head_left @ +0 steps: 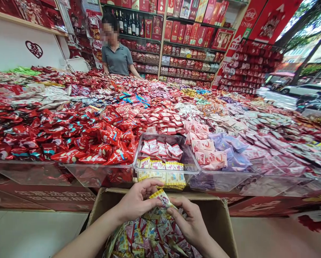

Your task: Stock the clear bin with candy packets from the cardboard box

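Between my two hands is a small yellow-and-white candy packet, held above an open cardboard box. My left hand has its thumb and fingers on the packet's left side. The thumb and forefinger of my right hand pinch its lower right corner. Below, the box holds a heap of loose candy packets in yellow, pink and white. Just beyond my hands stands a clear plastic bin. Yellow-edged packets lie in rows at its front, with red-and-white packets behind them.
Clear bins piled with wrapped sweets run to both sides, red bags on the left, pink packets and purple packets on the right. A person stands behind the display, before shelves of boxes and bottles.
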Demonstrator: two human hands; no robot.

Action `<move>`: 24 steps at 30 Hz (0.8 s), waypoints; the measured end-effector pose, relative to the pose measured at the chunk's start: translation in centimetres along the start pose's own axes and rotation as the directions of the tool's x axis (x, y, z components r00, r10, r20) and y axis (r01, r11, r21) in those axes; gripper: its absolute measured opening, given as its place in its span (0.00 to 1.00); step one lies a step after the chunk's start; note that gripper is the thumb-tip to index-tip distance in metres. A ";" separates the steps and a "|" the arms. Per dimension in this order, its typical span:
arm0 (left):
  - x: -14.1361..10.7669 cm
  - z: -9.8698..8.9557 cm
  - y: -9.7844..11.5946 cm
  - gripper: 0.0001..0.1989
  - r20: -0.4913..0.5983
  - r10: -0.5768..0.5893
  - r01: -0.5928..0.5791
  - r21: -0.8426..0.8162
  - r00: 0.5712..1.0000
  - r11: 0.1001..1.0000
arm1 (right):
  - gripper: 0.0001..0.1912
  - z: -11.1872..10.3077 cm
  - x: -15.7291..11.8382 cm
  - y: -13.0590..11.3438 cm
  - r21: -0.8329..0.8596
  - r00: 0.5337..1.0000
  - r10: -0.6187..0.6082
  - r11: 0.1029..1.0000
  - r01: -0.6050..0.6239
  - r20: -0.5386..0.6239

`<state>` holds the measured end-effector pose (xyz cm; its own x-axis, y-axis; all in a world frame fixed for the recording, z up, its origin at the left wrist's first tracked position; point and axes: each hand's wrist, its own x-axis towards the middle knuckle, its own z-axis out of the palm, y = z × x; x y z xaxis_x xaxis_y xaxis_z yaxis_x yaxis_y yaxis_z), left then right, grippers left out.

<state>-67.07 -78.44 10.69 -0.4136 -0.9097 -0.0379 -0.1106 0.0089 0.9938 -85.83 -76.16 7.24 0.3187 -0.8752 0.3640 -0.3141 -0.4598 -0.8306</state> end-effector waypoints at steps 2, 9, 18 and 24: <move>0.0 0.0 0.0 0.15 -0.031 0.010 -0.009 0.026 0.999 1.000 | 0.06 0.0 0.0 0.0 0.006 1.000 -0.017 1.000 0.017 -0.011; -0.4 -0.1 0.0 0.21 0.051 0.041 -0.051 0.209 0.998 0.977 | 0.07 -0.1 -0.2 0.1 -0.037 0.999 -0.051 0.998 0.051 0.020; -0.7 -0.2 0.0 0.24 0.188 0.143 -0.215 0.449 0.972 0.868 | 0.06 0.4 0.6 -0.6 -0.060 0.968 -0.245 0.967 0.248 0.051; -0.7 -0.3 -0.5 0.19 0.166 0.212 -0.254 0.300 0.963 0.920 | 0.06 -3.7 3.2 -3.5 -0.056 0.962 -0.206 0.978 0.199 -0.180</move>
<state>-66.46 -77.90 10.24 -0.5721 -0.8051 0.1564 -0.2680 0.3637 0.8921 -87.00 -77.89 12.81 0.2100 -0.7743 0.5969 -0.2942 -0.6323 -0.7167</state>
